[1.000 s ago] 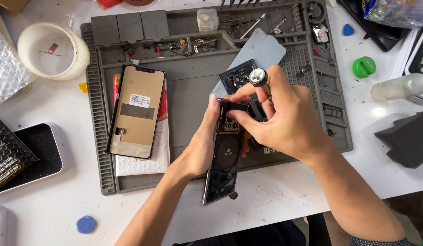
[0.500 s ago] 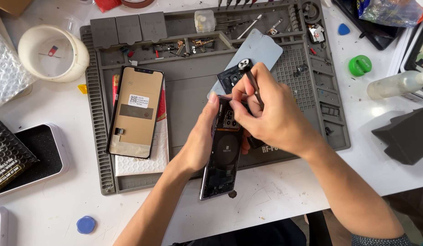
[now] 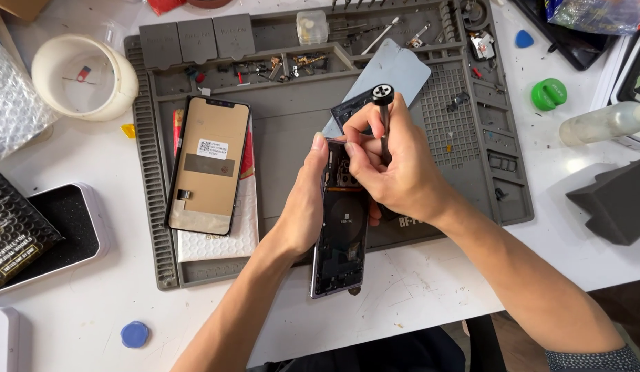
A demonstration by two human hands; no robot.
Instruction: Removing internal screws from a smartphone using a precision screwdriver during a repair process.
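Note:
An opened dark phone body (image 3: 342, 241) lies lengthwise on the front edge of the grey work mat (image 3: 292, 131), its insides facing up. My left hand (image 3: 303, 200) grips its left side near the top. My right hand (image 3: 396, 172) holds a black screwdriver (image 3: 384, 117) upright, its round cap up and its tip down on the phone's upper part. The tip itself is hidden by my fingers. A detached phone screen (image 3: 208, 164) lies face down on the mat to the left, on a white padded sheet (image 3: 220, 238).
A pale blue back cover (image 3: 403, 72) lies behind my hands. Small parts and tools fill the mat's top trays. A white bowl (image 3: 86, 76) sits far left, a boxed black tray (image 3: 58, 227) at left, a green cap (image 3: 549, 93) and a clear bottle (image 3: 606, 122) at right, a blue pick (image 3: 135, 335) in front.
My right hand shifted slightly left and brought the screwdriver more upright over the phone's top. The left hand kept its grip on the phone.

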